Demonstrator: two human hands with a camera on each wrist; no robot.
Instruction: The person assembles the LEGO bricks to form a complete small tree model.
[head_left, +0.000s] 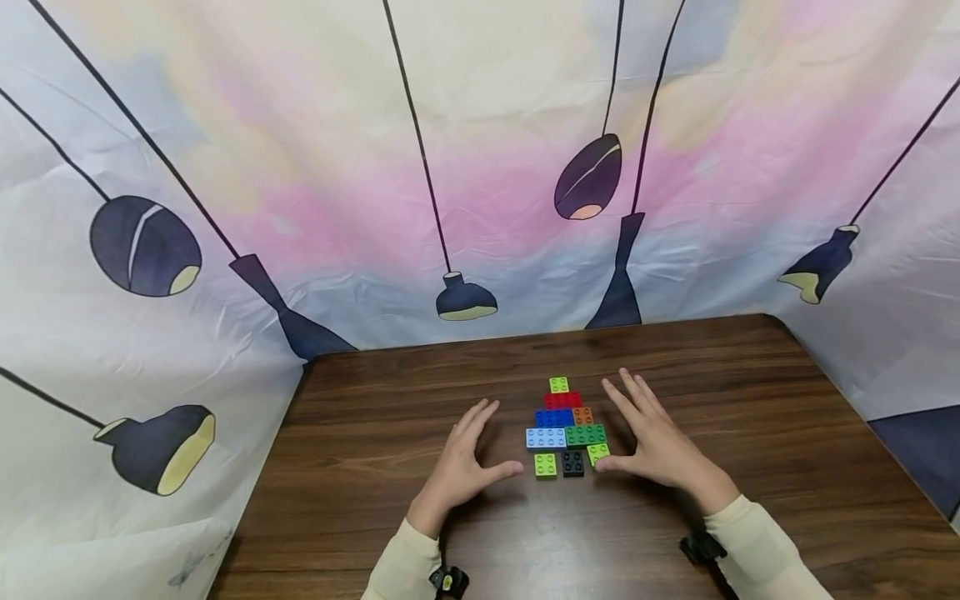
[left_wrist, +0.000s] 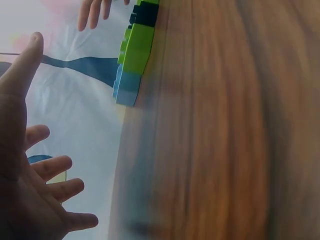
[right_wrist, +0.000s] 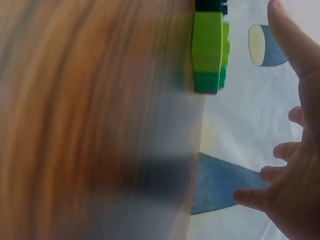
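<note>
Toy building bricks lie in a stepped group on the table, studs up. At its far end is a lime brick [head_left: 558,384], followed by a red brick [head_left: 562,401]. Blue [head_left: 553,418] and orange [head_left: 582,416] bricks come after, then light blue [head_left: 545,438] and green [head_left: 586,435] ones. Nearest me are a lime brick [head_left: 545,466], a black brick [head_left: 573,464] and another lime brick [head_left: 597,452]. My left hand [head_left: 463,465], fingers spread, is left of the group, holding nothing. On the right, my empty right hand [head_left: 662,440] has its fingers spread; its thumb overlaps the near-right lime brick.
The bricks rest on a dark wood-grain table [head_left: 390,400]. Behind its far edge hangs a pale cloth backdrop [head_left: 315,133] printed with hanging lamps. A dark strapped device [head_left: 450,581] is on the left wrist, another [head_left: 702,548] on the right.
</note>
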